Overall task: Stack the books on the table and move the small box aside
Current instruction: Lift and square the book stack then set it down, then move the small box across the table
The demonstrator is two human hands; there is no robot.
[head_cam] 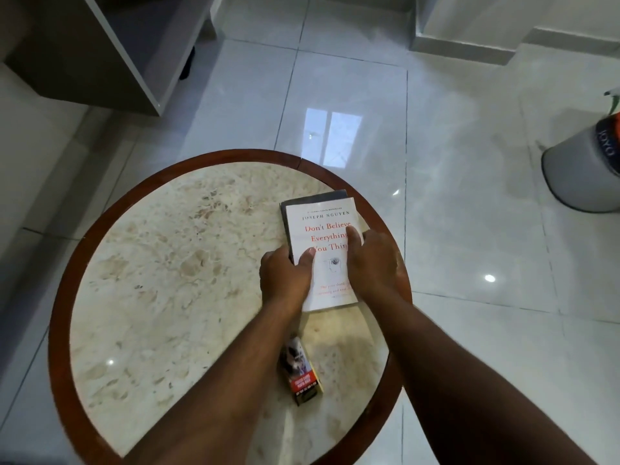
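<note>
A white book with red title lettering lies on top of a dark book at the right side of the round marble table. Only the dark book's left and far edges show. My left hand grips the left edge of the stack, thumb on the white cover. My right hand rests flat on the white cover with fingers spread. A small dark box with a red label lies near the table's front, partly hidden under my left forearm.
The table has a brown wooden rim. Around it is glossy white tile floor. A grey cabinet stands at the far left. A grey bucket sits at the right edge.
</note>
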